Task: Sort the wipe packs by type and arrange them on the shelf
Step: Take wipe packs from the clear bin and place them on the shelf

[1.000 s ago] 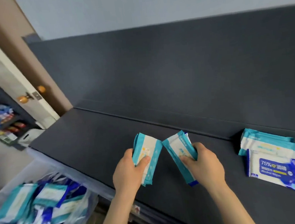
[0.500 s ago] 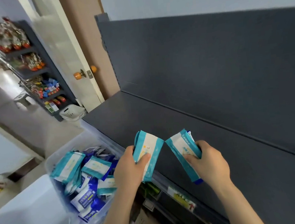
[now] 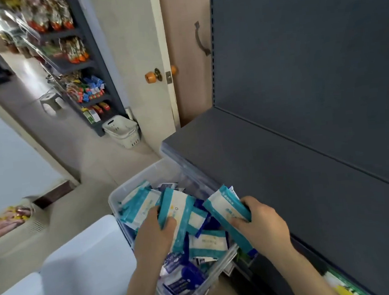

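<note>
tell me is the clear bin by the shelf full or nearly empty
Fairly full. The clear bin holds a loose heap of teal-and-white and dark blue wipe packs reaching near its rim. How deep the heap goes cannot be told.

The wipe packs (image 3: 178,216) are white with teal edges; others (image 3: 187,276) are dark blue. The shelf (image 3: 283,163) is plain dark grey. The door knob (image 3: 150,77) is orange.

No writing can be read. The teal-and-white wipe pack (image 3: 178,220) in the left hand (image 3: 153,240) shows only a small yellow mark; the one (image 3: 227,211) in the right hand (image 3: 262,223) bears blue characters, blurred. Dark blue packs (image 3: 183,281) at the near end of the clear bin (image 3: 114,200) carry white print, illegible.
</note>
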`<state>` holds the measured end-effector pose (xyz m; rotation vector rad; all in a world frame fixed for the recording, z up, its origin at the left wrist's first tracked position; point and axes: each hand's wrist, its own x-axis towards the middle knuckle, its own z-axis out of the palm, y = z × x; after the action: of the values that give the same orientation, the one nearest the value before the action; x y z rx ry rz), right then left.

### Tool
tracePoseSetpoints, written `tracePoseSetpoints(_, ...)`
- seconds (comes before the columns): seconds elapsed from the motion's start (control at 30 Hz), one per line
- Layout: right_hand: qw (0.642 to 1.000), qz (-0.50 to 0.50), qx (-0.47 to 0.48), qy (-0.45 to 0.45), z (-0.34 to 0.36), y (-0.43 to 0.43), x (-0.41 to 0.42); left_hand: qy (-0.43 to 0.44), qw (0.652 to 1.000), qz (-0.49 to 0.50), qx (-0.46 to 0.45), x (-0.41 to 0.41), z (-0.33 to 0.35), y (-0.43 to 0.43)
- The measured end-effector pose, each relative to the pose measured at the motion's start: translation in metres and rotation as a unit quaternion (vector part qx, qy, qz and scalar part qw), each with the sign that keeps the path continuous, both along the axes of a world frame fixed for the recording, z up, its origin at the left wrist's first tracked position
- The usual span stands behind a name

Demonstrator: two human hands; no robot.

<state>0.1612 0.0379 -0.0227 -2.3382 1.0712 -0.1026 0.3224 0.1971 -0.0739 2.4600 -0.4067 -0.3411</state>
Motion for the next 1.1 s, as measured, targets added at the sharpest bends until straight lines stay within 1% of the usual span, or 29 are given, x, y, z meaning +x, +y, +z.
tracePoseSetpoints(0.17, 0.998, 0.038, 0.027, 0.038, -0.028, 0.023, 0.058, 0.004, 1.0, 0.026, 0.014, 0.05, -0.021, 0.031)
tracePoseSetpoints(0.3, 0.994, 0.058, 0.035, 0.085, -0.054, 0.028, 0.096, 0.029, 0.998, 0.019, 0.051, 0.081, -0.041, 0.039)
tracePoseSetpoints(0.53, 0.988, 0.055, 0.061, 0.127, -0.092, 0.027, 0.135, 0.09, 0.992, -0.014, 0.082, 0.079, -0.072, 0.029)
tracePoseSetpoints(0.6, 0.985, 0.063, 0.058, 0.149, -0.104, 0.028, 0.142, 0.087, 0.991, -0.019, 0.098, 0.074, -0.078, 0.025)
tracePoseSetpoints(0.7, 0.981, 0.068, 0.021, 0.181, -0.121, 0.026, 0.148, 0.062, 0.99, -0.013, 0.125, 0.073, -0.079, 0.019)
tracePoseSetpoints(0.8, 0.977, 0.081, -0.016, 0.198, -0.126, 0.025, 0.148, 0.027, 0.987, -0.035, 0.154, 0.073, -0.076, 0.016)
tracePoseSetpoints(0.87, 0.977, 0.1, -0.035, 0.187, -0.127, 0.025, 0.144, -0.016, 0.982, -0.06, 0.181, 0.073, -0.073, 0.018)
tracePoseSetpoints(0.93, 0.98, 0.115, -0.046, 0.155, -0.123, 0.026, 0.136, -0.062, 0.976, -0.08, 0.191, 0.075, -0.066, 0.02)
tracePoseSetpoints(1.0, 0.984, 0.122, -0.049, 0.118, -0.113, 0.027, 0.125, -0.086, 0.976, -0.107, 0.169, 0.075, -0.055, 0.017)
tracePoseSetpoints(1.1, 0.99, 0.113, -0.065, 0.052, -0.088, 0.025, 0.102, -0.101, 0.969, -0.181, 0.136, 0.073, -0.033, 0.003)
